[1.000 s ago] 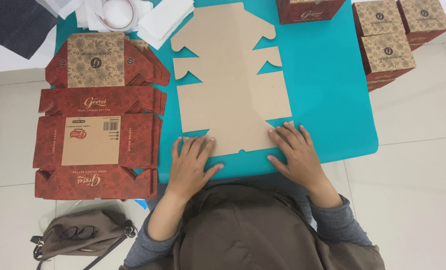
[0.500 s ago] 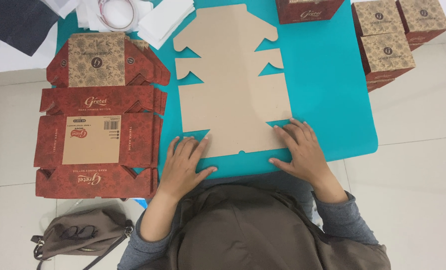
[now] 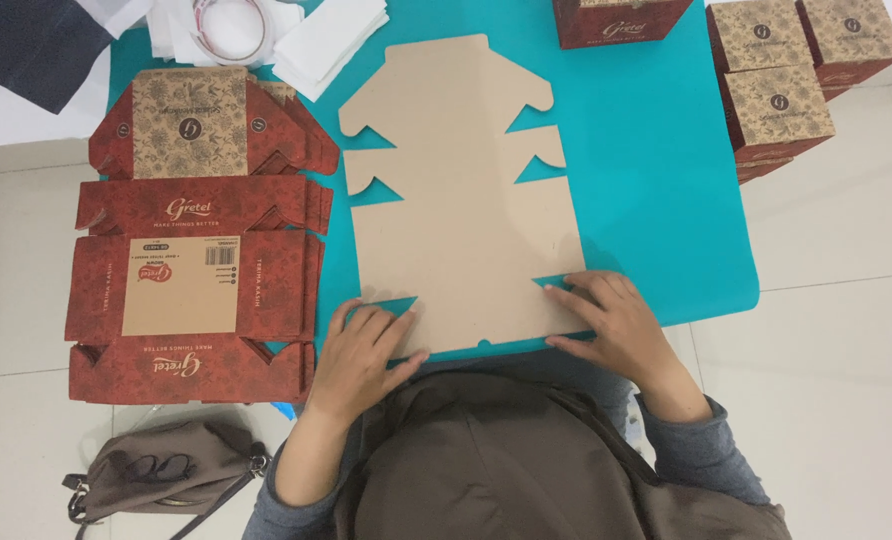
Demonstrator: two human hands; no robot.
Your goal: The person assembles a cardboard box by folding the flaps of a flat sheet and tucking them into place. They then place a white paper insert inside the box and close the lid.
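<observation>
Currently under inspection: one flat, die-cut, plain brown cardboard box blank [image 3: 466,200], unprinted side up, lying in the centre of the frame on a teal table mat [image 3: 656,180].
Blank position: its near edge sits at the lower centre of the frame, just above the person's lap; its far flaps reach toward the top centre.
Left hand [image 3: 361,355]: palm down, fingers spread, pressing flat on the lower left corner flap of the blank; nothing pinched.
Right hand [image 3: 616,320]: palm down, fingers spread and slightly arched, pressing the lower right flap; nothing pinched.
Step in hand, as judged: creasing the near flaps along their score lines.
Good practice, hands: keep both palms level with each other, so the crease runs straight across.
Good practice, pressure: bear down on the score itself, not on the flap's middle, to avoid a crooked fold.
Good practice, blank: hold it square to the mat's near edge; it looks apt to slide on the smooth surface.
Left of frame: a stack of flat, red printed box blanks [image 3: 196,230], just beside the brown one, apart from the hands.
Upper right of frame: assembled red and brown boxes [image 3: 776,100], well apart.
Lower left of frame: a grey-brown bag [image 3: 156,475] on the floor.
</observation>
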